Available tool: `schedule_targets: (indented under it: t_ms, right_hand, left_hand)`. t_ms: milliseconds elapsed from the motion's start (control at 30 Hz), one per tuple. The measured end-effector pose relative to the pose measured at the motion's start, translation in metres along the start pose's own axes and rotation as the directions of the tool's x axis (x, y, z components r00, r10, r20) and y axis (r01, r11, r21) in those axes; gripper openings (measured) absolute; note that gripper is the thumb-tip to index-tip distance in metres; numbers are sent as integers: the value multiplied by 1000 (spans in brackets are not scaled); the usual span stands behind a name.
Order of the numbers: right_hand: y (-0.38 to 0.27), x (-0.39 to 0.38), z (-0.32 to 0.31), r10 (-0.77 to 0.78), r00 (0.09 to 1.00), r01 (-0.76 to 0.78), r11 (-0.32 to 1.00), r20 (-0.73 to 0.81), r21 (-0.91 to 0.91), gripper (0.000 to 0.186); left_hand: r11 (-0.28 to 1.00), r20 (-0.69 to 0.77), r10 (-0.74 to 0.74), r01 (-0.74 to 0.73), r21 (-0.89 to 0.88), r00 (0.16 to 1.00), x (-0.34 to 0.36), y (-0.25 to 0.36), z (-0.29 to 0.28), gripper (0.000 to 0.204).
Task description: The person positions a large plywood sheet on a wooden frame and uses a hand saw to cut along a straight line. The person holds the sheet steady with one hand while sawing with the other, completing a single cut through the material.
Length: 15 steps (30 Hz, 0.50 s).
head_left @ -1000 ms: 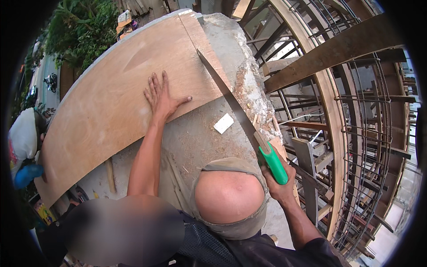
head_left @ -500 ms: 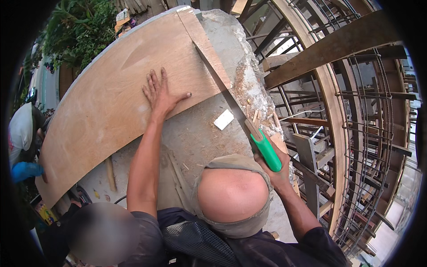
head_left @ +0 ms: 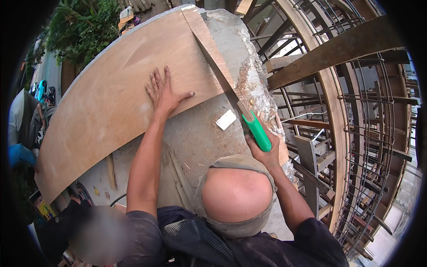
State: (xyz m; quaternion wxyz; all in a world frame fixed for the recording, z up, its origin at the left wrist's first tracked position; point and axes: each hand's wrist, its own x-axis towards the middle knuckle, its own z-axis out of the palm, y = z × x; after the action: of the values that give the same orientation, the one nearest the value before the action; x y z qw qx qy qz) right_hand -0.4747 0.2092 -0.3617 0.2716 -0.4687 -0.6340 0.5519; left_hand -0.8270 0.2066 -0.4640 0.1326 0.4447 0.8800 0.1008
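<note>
A large plywood sheet [head_left: 120, 84] lies over the concrete. My left hand [head_left: 165, 95] rests flat on it near its close edge, fingers spread and thumb pointing right. My right hand [head_left: 267, 151] is wrapped round the green handle [head_left: 259, 132] of a handsaw. The saw blade [head_left: 232, 95] runs away from me into a long cut close to the sheet's right side. Beyond the cut, a narrow plywood strip [head_left: 209, 40] stands slightly apart from the main sheet. Part of the blade is hidden in the cut.
A small white rectangular piece [head_left: 226, 119] and wood scraps lie on the rough concrete slab [head_left: 195, 142]. Timber beams [head_left: 333, 51] and rebar fill the right side. A co-worker's blue glove [head_left: 21, 155] is at the far left. Another person [head_left: 100, 236] sits low at left, close to my arm.
My right hand has pushed the saw forward and slightly left, so its handle is nearer the plywood. My left hand stays planted on the sheet. The view has shifted a little.
</note>
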Motion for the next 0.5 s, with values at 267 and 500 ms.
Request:
schedule_targets:
  t_ms: [267,500]
  right_hand:
    - [4,-51,-22,52,999,-52,999,-14,-8,63]
    - [-8,24,7,-4,999,2,999,-40,-38,61]
  left_hand:
    - [1000,11,-6,6,1,1000,-26,3,5,151]
    - [999,11,43,-43,-19,999,-2,19,1,146]
